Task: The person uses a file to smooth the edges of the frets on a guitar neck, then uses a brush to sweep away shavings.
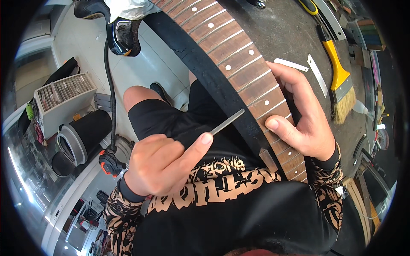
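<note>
A guitar neck (239, 53) with a brown fretboard, metal frets and white dot inlays runs from the top of the view down toward my torso. My right hand (314, 128) is wrapped round its right edge, thumb pressed on the fretboard and fingers partly hidden beneath. In my left hand (164, 164) is a slim metal file (228, 122), with the index finger stretched along it. The file's tip points up and right, close to the left edge of the neck; whether it touches the fret ends I cannot tell.
On the dark bench to the right lie a yellow-handled brush (337, 74) and thin metal strips (317, 73). A black padded support (205, 72) runs along the neck's left side. At left stand a black bin (87, 132), a white box (70, 104) and a hanging black cable (110, 94).
</note>
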`<state>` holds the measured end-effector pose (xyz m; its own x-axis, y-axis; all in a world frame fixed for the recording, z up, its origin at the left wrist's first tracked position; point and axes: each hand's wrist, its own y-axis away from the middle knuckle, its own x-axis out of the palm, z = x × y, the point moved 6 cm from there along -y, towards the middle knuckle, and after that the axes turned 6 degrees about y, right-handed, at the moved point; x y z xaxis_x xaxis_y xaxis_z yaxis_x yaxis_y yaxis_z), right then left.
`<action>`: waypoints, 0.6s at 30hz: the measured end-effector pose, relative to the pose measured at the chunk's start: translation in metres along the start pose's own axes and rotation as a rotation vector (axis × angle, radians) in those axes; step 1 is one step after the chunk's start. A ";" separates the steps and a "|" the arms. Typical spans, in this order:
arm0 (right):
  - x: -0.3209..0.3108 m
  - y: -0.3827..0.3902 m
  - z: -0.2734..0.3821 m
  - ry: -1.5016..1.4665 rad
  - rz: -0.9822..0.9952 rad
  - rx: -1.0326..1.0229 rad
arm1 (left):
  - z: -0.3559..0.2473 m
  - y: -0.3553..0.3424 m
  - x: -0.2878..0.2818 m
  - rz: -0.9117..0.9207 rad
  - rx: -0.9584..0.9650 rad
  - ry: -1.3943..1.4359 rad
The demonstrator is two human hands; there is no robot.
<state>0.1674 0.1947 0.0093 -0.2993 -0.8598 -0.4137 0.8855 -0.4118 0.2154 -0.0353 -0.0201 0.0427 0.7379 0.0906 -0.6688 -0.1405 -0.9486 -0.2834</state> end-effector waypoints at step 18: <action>0.000 -0.001 0.000 -0.028 -0.007 -0.021 | 0.006 -0.037 0.015 0.009 0.030 -0.084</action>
<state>0.1661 0.1952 0.0095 -0.3156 -0.8652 -0.3897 0.8904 -0.4120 0.1936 -0.0230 0.0187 0.0387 0.6789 0.1084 -0.7261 -0.1672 -0.9402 -0.2967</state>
